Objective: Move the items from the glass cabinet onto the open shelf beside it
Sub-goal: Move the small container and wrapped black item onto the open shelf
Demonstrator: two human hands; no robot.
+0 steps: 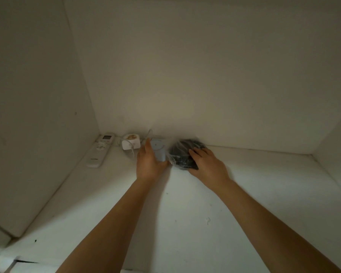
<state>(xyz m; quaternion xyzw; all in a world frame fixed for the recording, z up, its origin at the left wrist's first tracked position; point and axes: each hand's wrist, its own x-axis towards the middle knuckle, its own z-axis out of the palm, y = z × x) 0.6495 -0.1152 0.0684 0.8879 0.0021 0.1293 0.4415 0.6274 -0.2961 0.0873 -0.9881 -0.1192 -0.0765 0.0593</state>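
Both my arms reach deep into a white shelf compartment (244, 184). My left hand (149, 164) wraps around a small pale blue box (159, 149) standing near the back wall. My right hand (208, 163) rests on top of a clear plastic bag of dark cables (182, 152), fingers curled over it. The box and the bag sit side by side, almost touching. A white charger with a coiled cable (130, 143) lies just left of the box. A white remote control (100, 149) lies along the left wall.
The compartment has a left wall (34, 115), a back wall (185, 75) and a right wall (335, 150). Bare white shelf floor stretches to the right of the bag and toward me.
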